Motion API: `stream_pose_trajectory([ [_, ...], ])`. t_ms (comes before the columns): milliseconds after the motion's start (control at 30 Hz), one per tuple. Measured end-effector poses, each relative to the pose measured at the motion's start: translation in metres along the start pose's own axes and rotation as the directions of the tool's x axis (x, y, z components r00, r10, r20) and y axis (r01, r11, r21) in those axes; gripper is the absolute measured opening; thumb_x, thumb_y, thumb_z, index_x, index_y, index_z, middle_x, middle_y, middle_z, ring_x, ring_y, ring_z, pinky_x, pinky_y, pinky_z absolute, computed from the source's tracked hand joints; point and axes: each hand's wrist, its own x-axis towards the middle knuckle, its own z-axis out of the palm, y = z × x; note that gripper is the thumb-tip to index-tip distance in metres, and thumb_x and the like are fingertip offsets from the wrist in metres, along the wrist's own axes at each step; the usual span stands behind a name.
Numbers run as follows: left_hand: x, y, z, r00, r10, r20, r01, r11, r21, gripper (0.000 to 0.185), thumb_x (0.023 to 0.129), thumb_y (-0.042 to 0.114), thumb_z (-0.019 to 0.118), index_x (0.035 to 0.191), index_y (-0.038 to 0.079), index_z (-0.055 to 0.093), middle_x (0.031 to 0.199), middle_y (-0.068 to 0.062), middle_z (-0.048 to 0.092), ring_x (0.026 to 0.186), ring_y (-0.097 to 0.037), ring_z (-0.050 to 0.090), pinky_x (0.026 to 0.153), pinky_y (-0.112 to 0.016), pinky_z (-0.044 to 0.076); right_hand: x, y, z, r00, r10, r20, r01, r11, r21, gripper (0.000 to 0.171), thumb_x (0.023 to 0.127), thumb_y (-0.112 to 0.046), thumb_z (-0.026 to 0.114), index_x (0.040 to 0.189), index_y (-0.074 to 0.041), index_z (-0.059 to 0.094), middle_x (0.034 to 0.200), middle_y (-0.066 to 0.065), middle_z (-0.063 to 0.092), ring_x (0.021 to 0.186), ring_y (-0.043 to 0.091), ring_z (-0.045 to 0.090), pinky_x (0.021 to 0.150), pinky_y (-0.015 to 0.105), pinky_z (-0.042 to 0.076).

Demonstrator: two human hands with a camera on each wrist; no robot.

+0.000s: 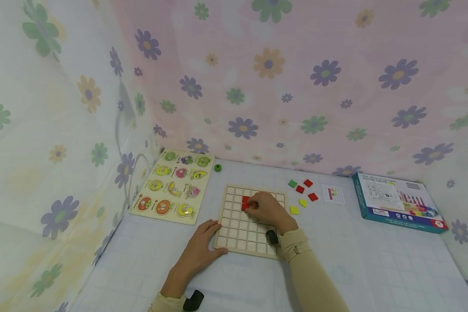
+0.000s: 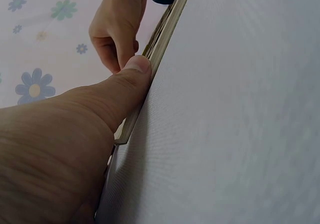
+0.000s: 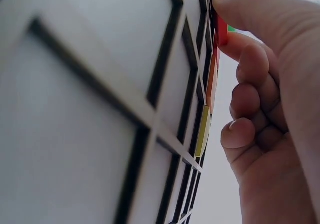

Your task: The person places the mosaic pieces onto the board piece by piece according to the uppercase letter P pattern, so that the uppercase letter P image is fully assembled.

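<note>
A square wooden grid board (image 1: 238, 235) lies on the white table. My left hand (image 1: 199, 250) rests at its near left corner, fingers along the left side; in the left wrist view the thumb (image 2: 136, 66) presses the near edge. Over the board, my right hand (image 1: 270, 210) pinches a red square tile (image 3: 220, 26) between thumb and index finger, its other fingers curled. Red tiles (image 1: 245, 201) show beside the fingertips in the head view. An orange tile (image 3: 212, 86) and a yellow tile (image 3: 203, 132) sit on the grid; the right hand hides them from the head camera.
Right of the board lie loose red tiles (image 1: 313, 197), a green tile (image 1: 292, 183), yellow pieces (image 1: 294, 210) and a pattern card (image 1: 333, 194). A box (image 1: 398, 201) stands far right. A fruit puzzle board (image 1: 171, 186) lies left, with a green ring (image 1: 217, 167) near it.
</note>
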Motion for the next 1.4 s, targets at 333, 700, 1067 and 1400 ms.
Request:
stream_pose_trajectory([
  [333, 0.0019, 0.0002, -0.0014, 1.0, 0.003, 0.005, -0.003, 1.0, 0.009, 0.075, 0.082, 0.044, 0.084, 0.144, 0.012, 0.057, 0.153, -0.008, 0.049, 0.148, -0.032, 0.041, 0.12, -0.05, 0.041, 0.0025, 0.0, 0.0007, 1.0, 0.021, 0.007, -0.02, 0.998, -0.063, 0.026, 0.093, -0.026, 0.076, 0.111, -0.007, 0.078, 0.074, -0.006, 0.06, 0.076, 0.012, 0.05, 0.073, 0.029, 0.044],
  [700, 0.0022, 0.001, -0.0025, 1.0, -0.003, 0.003, 0.003, 1.0, 0.022, 0.076, 0.082, 0.045, 0.084, 0.145, 0.014, 0.056, 0.154, -0.006, 0.049, 0.148, -0.03, 0.041, 0.12, -0.048, 0.042, 0.0026, -0.001, 0.0011, 1.0, -0.003, -0.01, 0.002, 0.995, -0.098, 0.026, 0.092, -0.029, 0.077, 0.11, -0.011, 0.08, 0.092, -0.002, 0.073, 0.085, 0.012, 0.058, 0.082, 0.034, 0.054],
  [1067, 0.0005, 0.0006, -0.0014, 1.0, -0.009, 0.002, 0.009, 1.0, 0.015, 0.075, 0.082, 0.045, 0.084, 0.145, 0.015, 0.056, 0.154, -0.006, 0.049, 0.148, -0.03, 0.041, 0.121, -0.048, 0.041, 0.0019, 0.0013, 0.0022, 0.999, 0.043, 0.004, -0.043, 0.999, -0.032, 0.031, 0.091, -0.031, 0.078, 0.114, -0.01, 0.078, 0.092, -0.002, 0.072, 0.083, 0.012, 0.057, 0.075, 0.029, 0.051],
  [1400, -0.0011, 0.0, -0.0004, 1.0, -0.011, 0.008, 0.011, 1.0, 0.003, 0.076, 0.082, 0.047, 0.083, 0.145, 0.016, 0.056, 0.155, -0.005, 0.048, 0.148, -0.03, 0.041, 0.12, -0.049, 0.041, -0.0021, 0.0059, 0.0007, 0.998, 0.066, -0.024, -0.063, 0.994, 0.091, 0.033, 0.089, -0.03, 0.08, 0.117, -0.012, 0.078, 0.082, -0.005, 0.063, 0.072, 0.011, 0.052, 0.065, 0.027, 0.047],
])
